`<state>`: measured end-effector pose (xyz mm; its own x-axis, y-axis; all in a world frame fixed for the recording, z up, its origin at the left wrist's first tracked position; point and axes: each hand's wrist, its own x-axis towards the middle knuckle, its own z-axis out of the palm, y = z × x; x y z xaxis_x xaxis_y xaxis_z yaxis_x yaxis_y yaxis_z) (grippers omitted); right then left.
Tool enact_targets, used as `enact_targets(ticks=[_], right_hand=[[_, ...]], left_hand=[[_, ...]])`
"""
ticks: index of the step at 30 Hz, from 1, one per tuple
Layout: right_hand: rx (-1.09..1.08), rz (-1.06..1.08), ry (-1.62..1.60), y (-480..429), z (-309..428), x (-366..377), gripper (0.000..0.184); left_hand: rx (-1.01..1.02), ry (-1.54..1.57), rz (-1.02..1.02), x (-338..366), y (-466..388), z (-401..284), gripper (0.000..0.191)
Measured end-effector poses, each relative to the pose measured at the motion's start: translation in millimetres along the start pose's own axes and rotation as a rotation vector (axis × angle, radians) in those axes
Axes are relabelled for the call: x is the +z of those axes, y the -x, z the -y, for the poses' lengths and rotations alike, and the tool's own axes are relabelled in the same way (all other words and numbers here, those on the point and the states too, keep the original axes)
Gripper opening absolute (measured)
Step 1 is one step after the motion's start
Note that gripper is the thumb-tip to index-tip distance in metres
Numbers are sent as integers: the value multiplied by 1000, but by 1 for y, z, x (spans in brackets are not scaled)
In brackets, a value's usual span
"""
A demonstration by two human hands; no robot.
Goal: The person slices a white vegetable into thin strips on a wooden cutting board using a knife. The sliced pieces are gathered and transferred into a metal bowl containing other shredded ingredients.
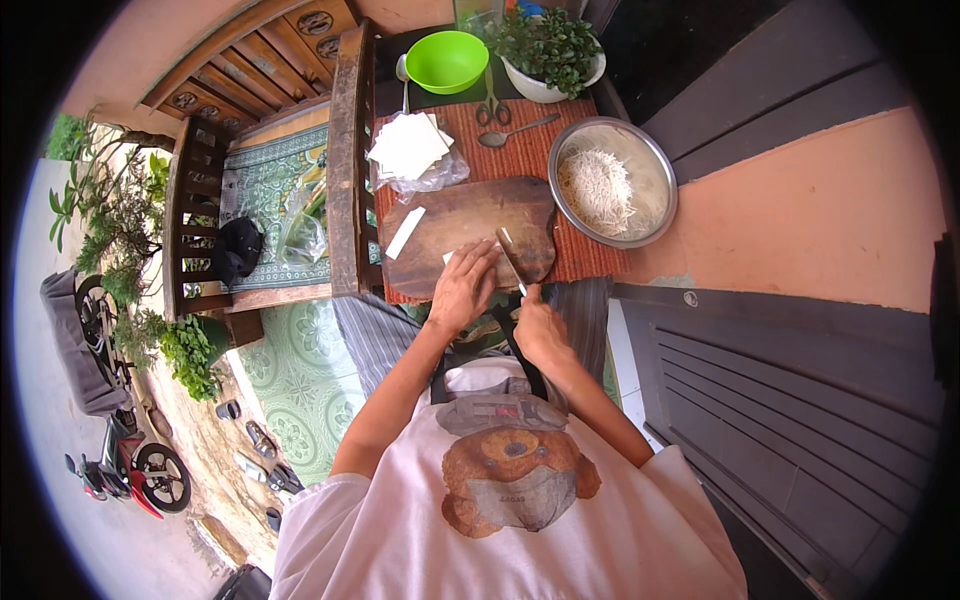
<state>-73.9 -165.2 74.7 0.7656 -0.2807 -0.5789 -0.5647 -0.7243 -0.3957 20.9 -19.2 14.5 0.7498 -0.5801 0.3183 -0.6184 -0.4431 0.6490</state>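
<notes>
My right hand (pixel 537 324) grips a kitchen knife (pixel 511 259), its blade over the right part of a dark wooden cutting board (pixel 480 206). Beside the blade, my left hand (pixel 466 282) presses down on a white piece (pixel 448 257), mostly hidden under the fingers. Thin white slivers (pixel 505 235) lie at the knife's tip. A white strip (pixel 405 233) rests on the board's left side. Behind it, a stack of white square sheets (pixel 411 145) sits on a clear plastic bag (pixel 439 177). Right of the board, a metal bowl (pixel 666 217) holds a heap of thin white shreds (pixel 600 191).
A spoon (pixel 517 131) and scissors (pixel 493 111) lie behind the board on an orange woven mat (pixel 457 114). Farther back are a green bowl (pixel 447 63), another spoon (pixel 403 75) and a potted plant (pixel 551 56). A wooden bench (pixel 346 165) stands left, a wall (pixel 810 217) right.
</notes>
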Motion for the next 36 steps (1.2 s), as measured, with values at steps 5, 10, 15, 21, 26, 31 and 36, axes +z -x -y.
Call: enact_targets(ticks=[5, 10, 15, 21, 26, 31, 36], right_hand=[[44, 21, 10, -4, 3, 2, 41], [63, 49, 3, -8, 7, 2, 33], [53, 57, 13, -10, 15, -2, 17], [39, 63, 21, -11, 24, -8, 15], [-1, 51, 24, -4, 16, -3, 17], [32, 88, 16, 7, 11, -5, 20], [54, 113, -2, 25, 8, -8, 22]], left_hand=[[-5, 14, 10, -2, -2, 1, 38], [-1, 26, 22, -3, -2, 3, 39], [0, 14, 30, -4, -3, 3, 40], [-4, 14, 16, -1, -1, 4, 40], [-4, 3, 14, -1, -2, 2, 40], [8, 15, 1, -2, -2, 2, 39], [6, 30, 1, -3, -1, 1, 39]])
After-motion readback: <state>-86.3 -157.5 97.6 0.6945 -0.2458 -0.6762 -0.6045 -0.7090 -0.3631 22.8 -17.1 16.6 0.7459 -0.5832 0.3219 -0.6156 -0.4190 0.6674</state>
